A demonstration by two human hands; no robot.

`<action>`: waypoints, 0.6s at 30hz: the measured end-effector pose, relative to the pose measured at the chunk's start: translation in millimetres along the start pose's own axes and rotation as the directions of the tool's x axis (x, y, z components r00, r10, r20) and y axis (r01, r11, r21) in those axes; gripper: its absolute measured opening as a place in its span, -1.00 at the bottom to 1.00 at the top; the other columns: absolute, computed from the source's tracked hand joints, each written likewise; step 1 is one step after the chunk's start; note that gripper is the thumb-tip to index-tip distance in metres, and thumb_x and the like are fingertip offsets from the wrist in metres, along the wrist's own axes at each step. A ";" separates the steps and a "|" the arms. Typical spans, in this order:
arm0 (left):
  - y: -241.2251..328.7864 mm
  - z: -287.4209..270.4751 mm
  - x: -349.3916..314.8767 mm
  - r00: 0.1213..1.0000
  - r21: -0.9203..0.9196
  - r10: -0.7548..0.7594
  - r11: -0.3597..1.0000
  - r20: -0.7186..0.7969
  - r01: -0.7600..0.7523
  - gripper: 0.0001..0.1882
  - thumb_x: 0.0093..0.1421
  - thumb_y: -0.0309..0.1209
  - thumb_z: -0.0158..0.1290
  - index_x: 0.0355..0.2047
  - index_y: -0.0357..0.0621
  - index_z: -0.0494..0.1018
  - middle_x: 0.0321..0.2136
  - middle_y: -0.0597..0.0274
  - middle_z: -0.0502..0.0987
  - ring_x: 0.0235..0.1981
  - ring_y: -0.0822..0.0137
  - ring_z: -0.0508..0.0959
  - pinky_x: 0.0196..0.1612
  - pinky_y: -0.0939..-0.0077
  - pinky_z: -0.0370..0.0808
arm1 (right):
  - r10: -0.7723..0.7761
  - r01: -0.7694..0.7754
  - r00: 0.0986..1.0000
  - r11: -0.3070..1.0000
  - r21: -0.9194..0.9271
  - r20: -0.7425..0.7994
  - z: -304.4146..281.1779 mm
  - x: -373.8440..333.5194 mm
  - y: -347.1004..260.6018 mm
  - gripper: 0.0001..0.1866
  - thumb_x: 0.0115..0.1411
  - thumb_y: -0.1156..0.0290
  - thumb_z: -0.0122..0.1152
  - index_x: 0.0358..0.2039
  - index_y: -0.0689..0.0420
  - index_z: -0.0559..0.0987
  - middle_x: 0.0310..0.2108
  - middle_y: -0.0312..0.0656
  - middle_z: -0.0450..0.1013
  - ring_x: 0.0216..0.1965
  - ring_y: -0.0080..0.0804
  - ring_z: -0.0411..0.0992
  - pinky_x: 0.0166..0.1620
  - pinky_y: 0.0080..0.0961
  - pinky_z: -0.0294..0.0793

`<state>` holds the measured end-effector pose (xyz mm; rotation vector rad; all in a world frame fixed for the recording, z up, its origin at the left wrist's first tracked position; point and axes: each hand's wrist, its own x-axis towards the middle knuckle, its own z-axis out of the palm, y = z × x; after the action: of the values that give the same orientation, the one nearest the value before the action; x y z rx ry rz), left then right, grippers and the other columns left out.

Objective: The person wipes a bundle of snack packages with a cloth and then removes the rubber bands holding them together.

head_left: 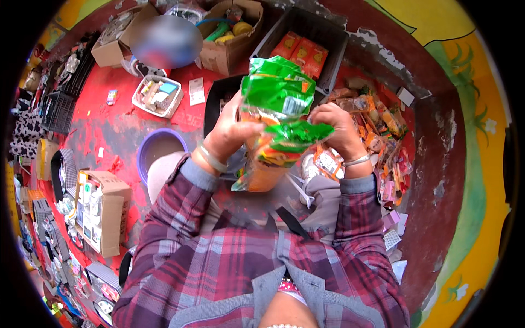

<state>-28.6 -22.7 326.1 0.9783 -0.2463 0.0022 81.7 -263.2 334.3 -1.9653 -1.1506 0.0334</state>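
Note:
In front of my chest I hold a bunch of glossy plastic packets, green at the top and orange lower down. My left hand is closed round the left side of the large green-topped packet. Below it a smaller green and orange packet slants toward the right. My right hand is closed, its fingertips pinching at the right edge of the packets. What is inside the packets cannot be made out. A pile of orange packets lies beyond my right hand.
A black crate holding orange boxes stands ahead, beside a cardboard box of toys. On the left are a white basket, a purple basin and another cardboard box. A painted wall curves along the right.

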 end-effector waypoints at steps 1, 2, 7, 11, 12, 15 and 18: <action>6.7 3.1 1.4 0.998 0.035 0.022 0.999 -0.056 -0.020 -0.14 -0.11 -0.42 0.24 0.22 -0.28 0.13 0.06 0.09 0.41 0.03 0.25 0.47 0.12 0.36 0.37 | 0.065 -0.051 0.993 0.989 0.136 -0.100 -6.8 0.5 4.0 -0.76 -0.23 0.77 -0.13 -0.58 0.27 0.50 -0.50 -0.19 0.42 -0.37 -0.38 0.44 -0.27 -0.44 0.44; 11.4 9.3 -0.7 0.991 0.065 0.050 0.997 -0.125 -0.042 -0.07 -0.14 -0.49 0.28 0.26 -0.25 0.10 0.09 0.13 0.38 0.06 0.31 0.43 0.17 0.40 0.31 | 0.140 -0.088 0.975 0.957 0.278 -0.173 -13.4 2.0 -2.6 -0.77 -0.22 0.75 -0.15 -0.59 0.28 0.49 -0.50 -0.20 0.42 -0.41 -0.39 0.44 -0.30 -0.44 0.44; 1.7 -2.1 2.0 0.949 0.618 0.250 0.782 -0.190 -0.082 0.03 -0.22 -0.46 0.34 0.28 -0.27 0.07 0.05 0.09 0.40 0.07 0.32 0.41 0.14 0.45 0.30 | 0.322 -0.220 0.907 0.912 0.345 -0.272 -48.5 -2.4 -55.2 -0.79 -0.02 0.55 0.15 -0.32 0.25 0.60 -0.41 -0.28 0.47 -0.44 -0.61 0.40 -0.36 -0.65 0.36; 3.7 1.8 2.9 0.953 0.507 0.232 0.855 -0.195 -0.104 0.02 -0.22 -0.48 0.33 0.28 -0.24 0.08 0.04 0.12 0.41 0.07 0.32 0.41 0.15 0.45 0.31 | 0.057 -0.052 0.995 0.997 0.054 -0.085 -20.9 10.2 -75.6 -0.56 -0.16 0.50 0.44 -0.18 0.16 0.57 -0.17 -0.17 0.49 -0.25 -0.30 0.50 -0.19 -0.52 0.46; 3.8 1.3 3.8 0.957 0.505 0.222 0.857 -0.188 -0.100 0.01 -0.20 -0.50 0.33 0.28 -0.23 0.07 0.04 0.12 0.41 0.07 0.31 0.42 0.15 0.44 0.32 | -0.024 0.023 0.997 1.000 -0.011 -0.070 -13.0 9.4 -71.5 -0.55 -0.18 0.51 0.45 -0.19 0.14 0.57 -0.15 -0.14 0.49 -0.24 -0.21 0.51 -0.17 -0.49 0.48; 7.9 4.4 4.2 0.944 0.348 0.208 0.931 -0.256 -0.111 -0.03 -0.14 -0.54 0.30 0.28 -0.21 0.05 0.03 0.13 0.41 0.04 0.30 0.44 0.13 0.40 0.35 | -0.077 0.079 0.993 0.997 0.022 -0.092 -9.9 5.8 -68.3 -0.69 -0.15 0.65 0.34 -0.32 0.16 0.57 -0.18 -0.09 0.48 -0.29 -0.22 0.51 -0.23 -0.48 0.50; 11.3 -0.8 7.2 0.931 0.182 0.197 0.972 -0.306 -0.146 -0.14 -0.04 -0.55 0.26 0.25 -0.21 0.07 0.01 0.13 0.42 0.00 0.28 0.48 0.11 0.38 0.39 | -0.211 0.215 0.967 0.977 0.006 -0.145 -10.9 6.9 -78.9 -0.76 -0.13 0.71 0.25 -0.39 0.19 0.56 -0.30 -0.11 0.49 -0.42 -0.26 0.51 -0.33 -0.47 0.50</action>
<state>-22.7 -16.5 336.5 1.0930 -0.0286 0.3453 34.2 -247.1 396.7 -1.7838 -1.2532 -0.2051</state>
